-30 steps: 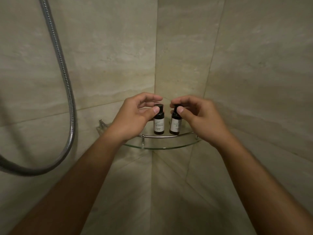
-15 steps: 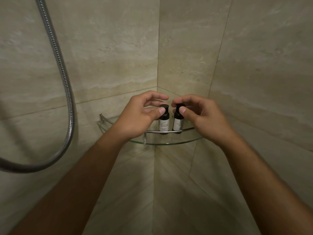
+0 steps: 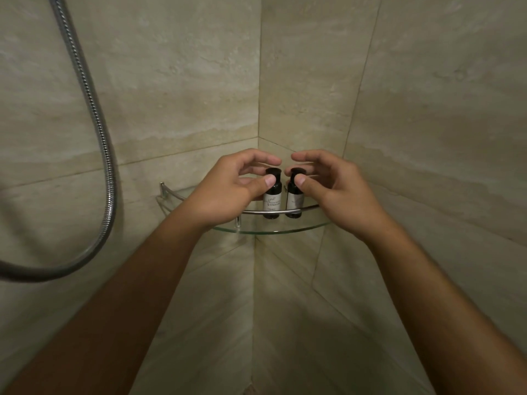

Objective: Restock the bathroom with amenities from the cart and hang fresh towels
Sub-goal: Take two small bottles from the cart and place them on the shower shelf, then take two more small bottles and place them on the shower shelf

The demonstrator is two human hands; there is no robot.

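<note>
So, two small dark bottles are seen standing upright on a glass corner shelf (image 3: 273, 231) fixed in the corner of a beige tiled shower. They sit side by side, very close together, right behind the chrome rail (image 3: 285, 211) that runs along the shelf's curved front edge. The left bottle (image 3: 272, 198) has a pale label with some script on it, too small to be read; the right bottle (image 3: 294, 199) has a similar label, turned a bit away.

Both hands are reached in from below. The left hand (image 3: 228, 192) is curled around the left bottle: the thumb tip is pressed on the bottle's shoulder just under the black cap, and the fingers are arched over the top. Whether those fingers actually touch the cap can't be made out. The right hand (image 3: 339, 192) is mirrored on the right bottle, thumb on the neck area, fingers bent over the cap, with the same doubt about contact at the back. The fingertips of the two hands nearly meet above the caps.

Off to the left, a metal shower hose (image 3: 97, 129) is hung down the wall and looped away out of view.
</note>
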